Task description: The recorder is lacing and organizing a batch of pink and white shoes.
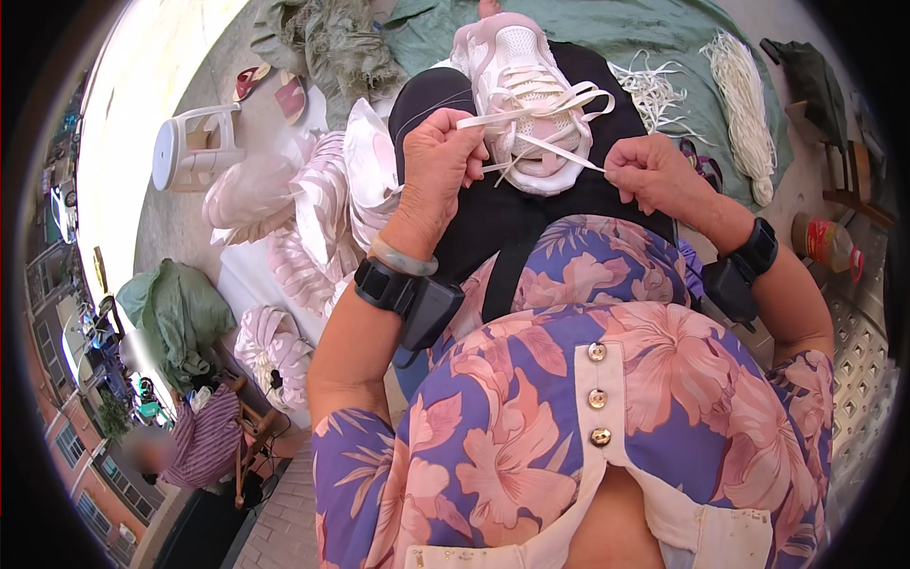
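Note:
A white and pale pink sneaker (509, 45) rests on my lap, its toe toward me. Cream shoelace (567, 154) crosses its eyelets, with loose loops over the tongue. Left of the toe, my left hand (441, 156) is closed, pinching a stretch of the shoelace between thumb and fingers. On the other side my right hand (654, 175) pinches another part of the shoelace, pulled taut from the toe end. The fingertips of both hands are partly folded out of sight.
Stacks of pale pink and white shoe pieces (318, 204) lie at the left, near a white plastic stool (196, 147). Loose laces (652, 92) and a lace bundle (741, 114) lie on a green sheet (427, 24). A bottle (823, 239) stands far right. Another person (199, 441) sits lower left.

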